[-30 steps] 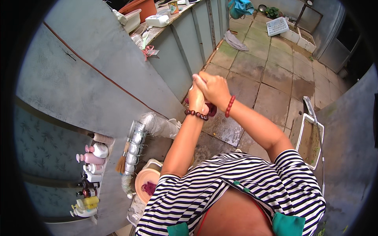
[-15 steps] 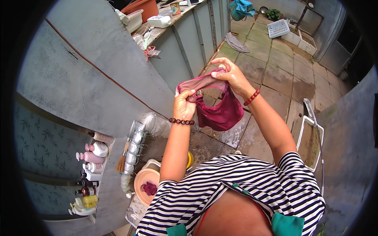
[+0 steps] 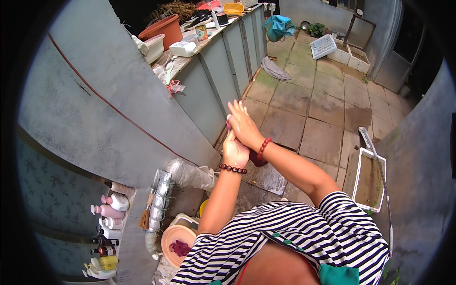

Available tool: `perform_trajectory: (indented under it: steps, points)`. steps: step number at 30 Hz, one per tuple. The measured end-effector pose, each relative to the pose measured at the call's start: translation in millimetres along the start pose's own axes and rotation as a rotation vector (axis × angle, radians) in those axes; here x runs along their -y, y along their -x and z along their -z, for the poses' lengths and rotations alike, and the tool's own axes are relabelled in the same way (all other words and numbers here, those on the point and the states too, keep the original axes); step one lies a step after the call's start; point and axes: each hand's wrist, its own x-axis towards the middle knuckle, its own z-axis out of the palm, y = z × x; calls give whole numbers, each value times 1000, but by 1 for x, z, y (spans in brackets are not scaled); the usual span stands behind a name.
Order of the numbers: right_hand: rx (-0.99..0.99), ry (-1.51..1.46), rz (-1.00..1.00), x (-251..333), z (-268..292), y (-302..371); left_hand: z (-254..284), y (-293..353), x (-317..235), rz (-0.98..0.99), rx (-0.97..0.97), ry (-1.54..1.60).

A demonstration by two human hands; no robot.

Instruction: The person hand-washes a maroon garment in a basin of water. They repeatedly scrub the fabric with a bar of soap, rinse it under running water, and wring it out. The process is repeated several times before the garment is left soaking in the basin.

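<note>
My left hand (image 3: 235, 151) and my right hand (image 3: 246, 127) are pressed together in front of me, the right lying across the left. The right fingers are stretched out. The left fingers are mostly hidden behind the right hand; cloth shows at them. Between and below the hands are maroon underpants, largely covered; a dark maroon part of the underpants (image 3: 259, 160) hangs behind my right wrist, and a small bright bit shows at the left fingertips. A peach basin (image 3: 175, 236) at lower left, left of my left forearm, holds a crumpled purple-red cloth (image 3: 180, 248).
Several pump bottles (image 3: 110, 210) stand on a ledge at left. A brush (image 3: 148, 209) hangs beside a foil-wrapped pipe (image 3: 156, 209). A cluttered counter (image 3: 199, 51) runs along upper left. A white-rimmed trough (image 3: 370, 180) stands at right, and a grey cloth (image 3: 275, 69) lies on the paved floor.
The underpants were stretched open between both hands; now the hands have come together over them, the right hand moving left and down. The view has shifted slightly.
</note>
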Motion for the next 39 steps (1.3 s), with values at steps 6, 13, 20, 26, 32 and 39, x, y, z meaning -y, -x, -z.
perform_trajectory:
  steps: [6,13,20,26,32,39]
  points:
    - [163,-35,177,13,-3,13,5,-12,0,-261,203,-33]
    - [7,-260,25,43,-13,24,10,-17,-21,-288,85,-88]
    - [92,-200,-52,-21,-1,-26,-26,-9,-7,-206,81,-219]
    - [47,-205,94,16,-10,-11,41,-31,-25,-392,213,-88]
    - [-147,-326,-141,-22,-7,-23,-40,-2,-8,-137,-20,-280]
    - [-67,-199,-24,-3,-4,-17,-21,-14,-12,-209,101,-279]
